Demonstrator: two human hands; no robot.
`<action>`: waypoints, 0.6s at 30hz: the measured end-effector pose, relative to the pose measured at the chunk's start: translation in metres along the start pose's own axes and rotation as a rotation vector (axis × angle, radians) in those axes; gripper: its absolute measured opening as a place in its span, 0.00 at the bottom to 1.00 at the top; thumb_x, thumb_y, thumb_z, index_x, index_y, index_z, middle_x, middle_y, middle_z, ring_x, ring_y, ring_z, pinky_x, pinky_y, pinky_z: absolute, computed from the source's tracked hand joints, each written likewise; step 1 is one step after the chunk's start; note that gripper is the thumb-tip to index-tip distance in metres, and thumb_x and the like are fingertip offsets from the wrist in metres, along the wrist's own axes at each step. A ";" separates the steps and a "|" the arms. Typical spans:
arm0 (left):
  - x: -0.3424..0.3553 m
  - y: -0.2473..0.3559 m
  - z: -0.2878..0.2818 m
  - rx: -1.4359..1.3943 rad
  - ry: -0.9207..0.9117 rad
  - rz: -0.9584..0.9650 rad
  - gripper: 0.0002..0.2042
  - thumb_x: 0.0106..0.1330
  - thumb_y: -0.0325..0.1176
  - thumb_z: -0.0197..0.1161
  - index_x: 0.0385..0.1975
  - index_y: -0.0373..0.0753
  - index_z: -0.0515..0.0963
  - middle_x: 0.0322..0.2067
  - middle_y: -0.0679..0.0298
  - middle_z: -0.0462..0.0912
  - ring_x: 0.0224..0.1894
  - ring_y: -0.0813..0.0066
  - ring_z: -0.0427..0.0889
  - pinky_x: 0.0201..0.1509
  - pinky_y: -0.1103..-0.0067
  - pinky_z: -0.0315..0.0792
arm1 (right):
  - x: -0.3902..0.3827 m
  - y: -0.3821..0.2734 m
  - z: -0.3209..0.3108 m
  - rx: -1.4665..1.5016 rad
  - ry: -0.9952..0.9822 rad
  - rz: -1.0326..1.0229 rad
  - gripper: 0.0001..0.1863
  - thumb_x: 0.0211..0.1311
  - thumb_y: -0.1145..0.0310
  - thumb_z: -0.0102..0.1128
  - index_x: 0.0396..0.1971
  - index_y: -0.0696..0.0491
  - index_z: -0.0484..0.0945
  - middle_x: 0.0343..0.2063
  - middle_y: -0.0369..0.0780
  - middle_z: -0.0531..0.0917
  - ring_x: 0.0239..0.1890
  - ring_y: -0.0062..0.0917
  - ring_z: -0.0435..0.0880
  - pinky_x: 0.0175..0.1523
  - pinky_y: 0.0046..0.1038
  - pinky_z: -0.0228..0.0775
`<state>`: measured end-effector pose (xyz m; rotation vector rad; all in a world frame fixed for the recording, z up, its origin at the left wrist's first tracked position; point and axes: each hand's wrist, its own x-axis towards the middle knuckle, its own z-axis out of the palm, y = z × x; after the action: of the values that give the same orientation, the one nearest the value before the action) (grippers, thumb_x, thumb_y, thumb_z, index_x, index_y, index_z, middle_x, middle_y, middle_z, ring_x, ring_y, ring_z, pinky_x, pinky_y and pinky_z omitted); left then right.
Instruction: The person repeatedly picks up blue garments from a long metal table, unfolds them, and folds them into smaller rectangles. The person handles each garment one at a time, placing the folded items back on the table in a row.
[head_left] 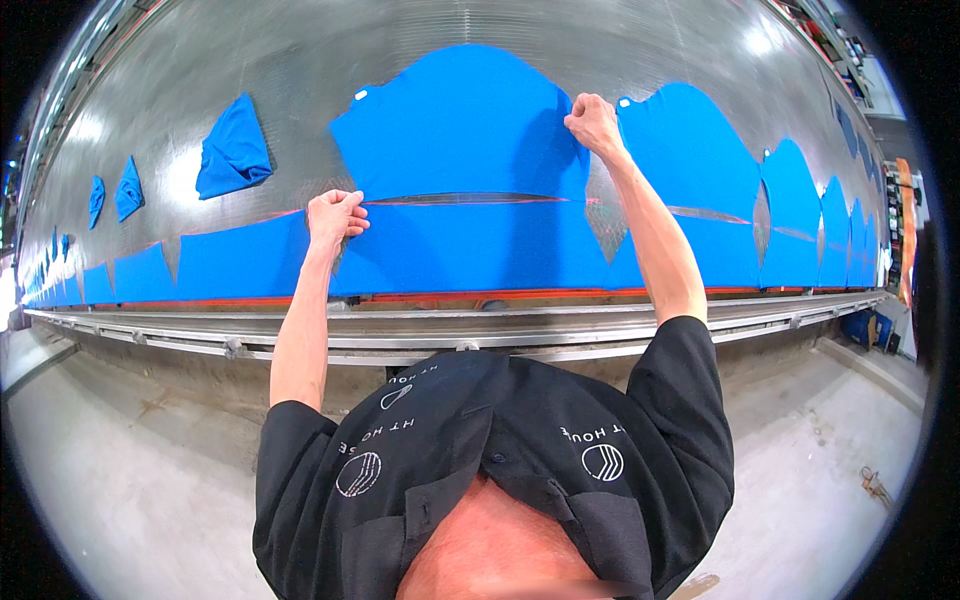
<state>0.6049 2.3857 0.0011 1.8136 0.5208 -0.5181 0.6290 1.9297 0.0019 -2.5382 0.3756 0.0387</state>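
Note:
A large blue cut fabric piece (pixel 460 130) with a rounded far edge lies on the grey metal table, a small white tag at its far left corner. My left hand (pixel 337 217) is closed in a pinch at the near left corner of this piece. At its far right corner, my right hand (pixel 594 122) pinches the edge between thumb and fingers. A thin slit of bare table parts the piece from a long blue fabric strip (pixel 460 245) along the table's near side. Thumb and curled fingers hide the gripped corners.
To the right lies another tagged blue fabric panel (pixel 690 145), with several more beyond it. A folded blue fabric bundle (pixel 235 150) and smaller blue scraps (pixel 128 190) sit at the left. A metal rail (pixel 470 340) borders the table's near edge.

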 end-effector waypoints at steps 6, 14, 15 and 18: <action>-0.001 0.001 -0.001 -0.008 -0.020 0.011 0.10 0.62 0.34 0.66 0.29 0.33 0.78 0.22 0.58 0.82 0.18 0.74 0.82 0.17 0.83 0.75 | 0.001 0.001 -0.001 -0.014 0.053 -0.059 0.07 0.44 0.69 0.59 0.23 0.56 0.74 0.25 0.51 0.82 0.35 0.46 0.82 0.40 0.42 0.71; -0.001 0.001 -0.001 -0.016 -0.021 -0.003 0.10 0.62 0.36 0.66 0.29 0.35 0.77 0.22 0.59 0.82 0.18 0.75 0.82 0.17 0.83 0.74 | -0.001 0.008 -0.011 -0.195 0.165 -0.032 0.19 0.47 0.62 0.67 0.38 0.55 0.77 0.37 0.49 0.84 0.42 0.42 0.82 0.47 0.39 0.73; -0.002 0.000 -0.001 -0.018 -0.028 0.003 0.11 0.62 0.37 0.66 0.29 0.36 0.76 0.22 0.60 0.81 0.18 0.75 0.81 0.17 0.83 0.73 | 0.000 0.011 -0.015 -0.209 0.167 0.011 0.24 0.47 0.58 0.69 0.43 0.54 0.78 0.39 0.49 0.84 0.45 0.43 0.82 0.50 0.40 0.73; -0.002 0.000 -0.001 0.004 -0.009 -0.005 0.11 0.62 0.37 0.67 0.29 0.36 0.76 0.22 0.60 0.81 0.18 0.75 0.81 0.18 0.83 0.74 | -0.002 0.029 -0.026 -0.200 0.293 0.068 0.25 0.48 0.54 0.69 0.44 0.53 0.78 0.44 0.49 0.83 0.49 0.43 0.81 0.52 0.40 0.73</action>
<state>0.6035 2.3861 0.0027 1.8133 0.5183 -0.5304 0.6178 1.8928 0.0084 -2.7333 0.5984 -0.2862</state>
